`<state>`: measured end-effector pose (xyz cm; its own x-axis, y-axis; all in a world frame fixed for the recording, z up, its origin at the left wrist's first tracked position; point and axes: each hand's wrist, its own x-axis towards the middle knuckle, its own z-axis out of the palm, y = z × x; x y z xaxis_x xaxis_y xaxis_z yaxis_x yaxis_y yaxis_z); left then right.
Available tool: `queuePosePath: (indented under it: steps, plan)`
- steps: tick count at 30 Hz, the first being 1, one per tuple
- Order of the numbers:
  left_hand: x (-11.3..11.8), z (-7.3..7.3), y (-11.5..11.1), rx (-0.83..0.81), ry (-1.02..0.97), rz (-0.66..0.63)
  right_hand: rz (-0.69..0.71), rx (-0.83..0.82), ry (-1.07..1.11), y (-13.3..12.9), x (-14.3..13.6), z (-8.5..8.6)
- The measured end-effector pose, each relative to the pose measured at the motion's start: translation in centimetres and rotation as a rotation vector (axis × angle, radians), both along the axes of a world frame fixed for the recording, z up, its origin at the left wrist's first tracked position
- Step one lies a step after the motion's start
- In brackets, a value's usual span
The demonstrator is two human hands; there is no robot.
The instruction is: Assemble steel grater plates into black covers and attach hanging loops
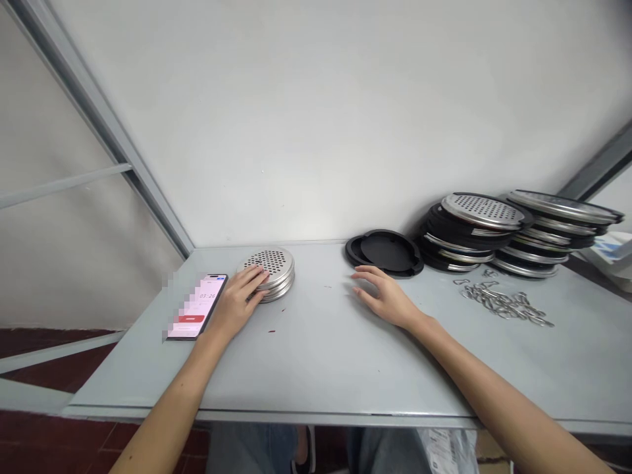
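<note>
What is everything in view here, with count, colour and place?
Tabletop: one, grey, under the hands
Phone: one, pink-white timer screen, left
Perforated metal discs: one stack, silver, left of centre
Round tray: at least one, black, rear centre
Mixed disc stacks: two, black and silver, right rear
Metal clips: uncountable pile, silver, right
Scraps: at least two, dark red, near the left hand
Wall: one, whitish, behind
Floor: tiled, dark red, below
Jeans: two legs, blue, below the tabletop
Left hand: one, bare, on the silver stack
Right hand: one, bare, before the tray
</note>
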<state>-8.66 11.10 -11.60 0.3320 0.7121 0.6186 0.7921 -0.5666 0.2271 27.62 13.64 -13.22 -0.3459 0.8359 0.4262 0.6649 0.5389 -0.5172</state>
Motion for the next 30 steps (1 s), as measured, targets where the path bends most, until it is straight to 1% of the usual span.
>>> queuePosePath:
  steps: [3, 7, 14, 17, 20, 22, 24, 26, 28, 30]
  plan:
    - [0.2, -0.1, 0.0, -0.014, 0.014, -0.004, 0.001, -0.002, -0.008, 0.0, 0.0, 0.0]
    - [0.4, -0.1, 0.0, -0.013, -0.013, 0.021, 0.007, -0.003, -0.011, -0.1, -0.1, 0.0]
    - [0.7, 0.3, -0.7, -0.036, -0.033, 0.045, 0.014, -0.016, -0.053, 0.0, 0.1, -0.2]
    - [0.9, 0.8, -0.7, 0.000, -0.081, 0.081, 0.018, -0.016, -0.050, 0.0, 0.1, -0.1]
    - [1.3, 2.0, 0.2, 0.009, -0.116, 0.159, 0.021, -0.013, -0.041, 0.1, 0.1, -0.2]
    - [1.8, 3.1, 1.5, -0.058, -0.070, 0.225, 0.022, -0.018, -0.041, 0.2, 0.2, -0.2]
    - [2.6, 4.1, 3.1, -0.159, 0.041, 0.272, 0.021, -0.025, -0.046, 0.2, 0.2, -0.2]
    - [3.5, 4.8, 4.8, -0.284, 0.154, 0.318, 0.017, -0.026, -0.049, 0.2, 0.3, -0.2]
    - [4.3, 5.0, 6.0, -0.425, 0.223, 0.386, 0.015, -0.022, -0.049, 0.2, 0.3, -0.2]
    - [4.9, 4.6, 6.7, -0.520, 0.281, 0.411, 0.017, -0.019, -0.046, 0.3, 0.4, -0.2]
